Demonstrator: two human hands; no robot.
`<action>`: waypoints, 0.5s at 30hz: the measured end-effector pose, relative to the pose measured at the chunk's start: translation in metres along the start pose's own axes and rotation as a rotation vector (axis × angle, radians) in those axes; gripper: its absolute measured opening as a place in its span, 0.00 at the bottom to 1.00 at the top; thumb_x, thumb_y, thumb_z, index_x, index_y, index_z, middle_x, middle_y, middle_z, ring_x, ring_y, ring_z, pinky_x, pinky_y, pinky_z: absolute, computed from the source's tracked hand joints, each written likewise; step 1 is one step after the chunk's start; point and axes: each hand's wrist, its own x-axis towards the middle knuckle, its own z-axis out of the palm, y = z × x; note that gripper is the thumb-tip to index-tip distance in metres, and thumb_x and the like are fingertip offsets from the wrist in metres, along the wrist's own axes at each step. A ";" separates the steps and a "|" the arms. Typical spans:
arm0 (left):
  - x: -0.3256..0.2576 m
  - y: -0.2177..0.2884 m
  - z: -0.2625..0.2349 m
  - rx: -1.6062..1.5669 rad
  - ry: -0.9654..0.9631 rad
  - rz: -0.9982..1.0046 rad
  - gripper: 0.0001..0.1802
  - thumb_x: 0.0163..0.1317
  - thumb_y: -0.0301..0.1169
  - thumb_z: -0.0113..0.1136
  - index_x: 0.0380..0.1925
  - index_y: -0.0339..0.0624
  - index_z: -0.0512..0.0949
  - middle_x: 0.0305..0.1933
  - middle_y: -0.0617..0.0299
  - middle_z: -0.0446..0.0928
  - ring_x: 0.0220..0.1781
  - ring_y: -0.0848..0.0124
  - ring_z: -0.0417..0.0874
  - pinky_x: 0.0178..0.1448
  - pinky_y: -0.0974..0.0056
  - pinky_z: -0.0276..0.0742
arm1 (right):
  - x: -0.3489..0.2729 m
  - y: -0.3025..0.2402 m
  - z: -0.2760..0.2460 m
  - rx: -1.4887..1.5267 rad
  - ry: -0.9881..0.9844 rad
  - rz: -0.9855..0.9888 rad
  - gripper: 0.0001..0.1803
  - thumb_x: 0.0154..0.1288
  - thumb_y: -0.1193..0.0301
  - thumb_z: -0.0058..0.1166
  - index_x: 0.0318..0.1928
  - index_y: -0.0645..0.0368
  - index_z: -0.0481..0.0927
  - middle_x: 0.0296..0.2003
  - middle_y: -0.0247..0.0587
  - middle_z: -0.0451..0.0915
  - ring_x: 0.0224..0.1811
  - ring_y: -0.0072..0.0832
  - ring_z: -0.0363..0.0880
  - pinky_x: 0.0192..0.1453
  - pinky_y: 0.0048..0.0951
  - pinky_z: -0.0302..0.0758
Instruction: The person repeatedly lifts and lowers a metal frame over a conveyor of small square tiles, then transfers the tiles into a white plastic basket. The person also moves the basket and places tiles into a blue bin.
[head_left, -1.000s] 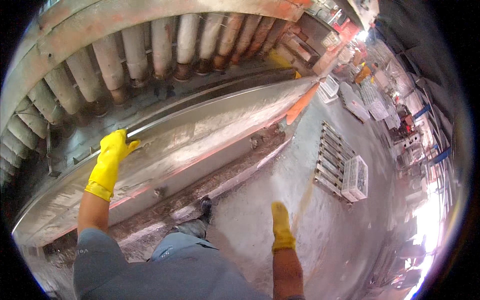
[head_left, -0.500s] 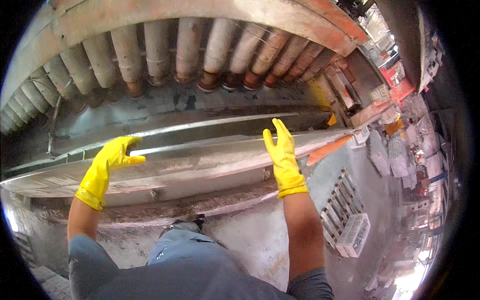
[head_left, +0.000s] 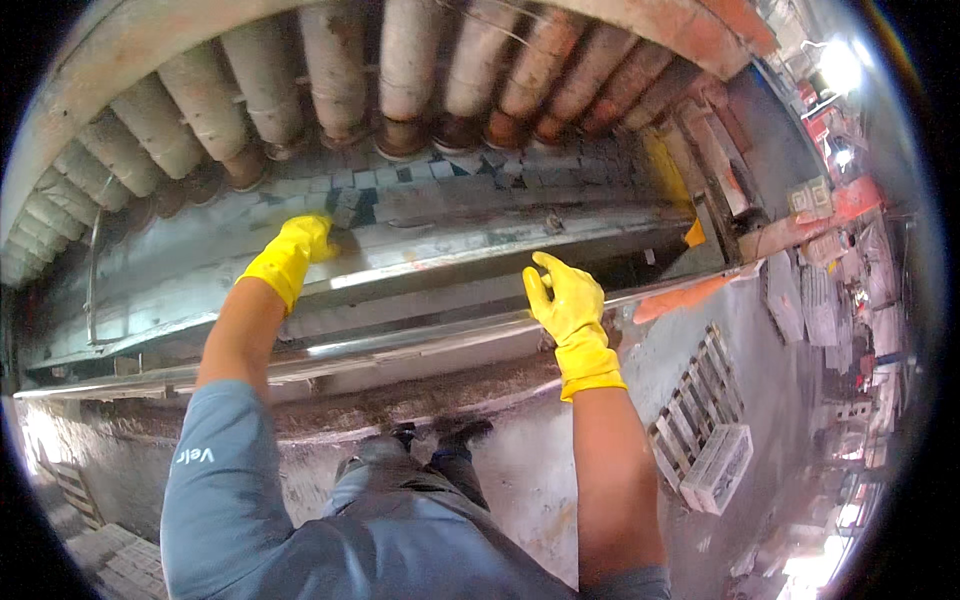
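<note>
In a yellow rubber glove, my left hand (head_left: pixel 292 258) reaches over the metal ledge (head_left: pixel 440 262) towards the bed of a long machine. Its fingers curl downward and are blurred, so I cannot make out whether they touch or hold anything. Small square tile pieces (head_left: pixel 440 172), pale and dark, lie scattered on the bed just beyond. My right hand (head_left: pixel 570 308), gloved the same way, hovers above the near metal rail (head_left: pixel 400 341). Its thumb stands apart from loosely bent fingers, and nothing shows between them.
A row of thick cylinders (head_left: pixel 330 70) hangs over the bed beneath a curved beam (head_left: pixel 180 40). On the floor to the right are a wooden pallet (head_left: pixel 697 400) and a pale block-shaped stack (head_left: pixel 717 468). My feet (head_left: pixel 460 433) stand close to the machine's base.
My left hand has moved forward and right, over the ledge. The right hand has dipped a little, its fingers more bent. The view has shifted, showing more of the bed and tile pieces.
</note>
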 end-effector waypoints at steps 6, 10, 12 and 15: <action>0.034 0.077 0.017 0.050 -0.100 -0.151 0.40 0.58 0.57 0.74 0.69 0.57 0.81 0.68 0.40 0.80 0.70 0.51 0.81 0.75 0.56 0.75 | 0.001 0.004 0.000 0.040 0.004 -0.017 0.20 0.69 0.52 0.65 0.51 0.51 0.89 0.24 0.36 0.87 0.29 0.44 0.87 0.38 0.46 0.80; 0.071 0.041 0.036 -0.171 -0.220 0.140 0.34 0.59 0.54 0.72 0.65 0.54 0.84 0.65 0.46 0.83 0.68 0.50 0.83 0.73 0.56 0.76 | 0.002 0.004 0.006 0.046 0.054 -0.063 0.19 0.69 0.54 0.65 0.53 0.50 0.88 0.24 0.34 0.87 0.28 0.43 0.86 0.38 0.45 0.80; 0.065 0.055 0.040 -0.035 -0.104 0.134 0.32 0.61 0.52 0.71 0.62 0.49 0.86 0.61 0.45 0.86 0.66 0.50 0.85 0.70 0.55 0.78 | 0.003 0.004 0.004 0.057 0.063 -0.064 0.19 0.69 0.54 0.65 0.53 0.50 0.88 0.24 0.33 0.87 0.28 0.43 0.86 0.38 0.46 0.80; 0.071 0.027 0.030 -0.555 0.109 0.082 0.32 0.64 0.54 0.68 0.58 0.41 0.86 0.60 0.42 0.85 0.65 0.48 0.84 0.69 0.52 0.78 | 0.001 0.002 0.003 0.040 0.062 -0.060 0.19 0.69 0.55 0.65 0.54 0.50 0.88 0.25 0.33 0.88 0.29 0.43 0.87 0.38 0.45 0.80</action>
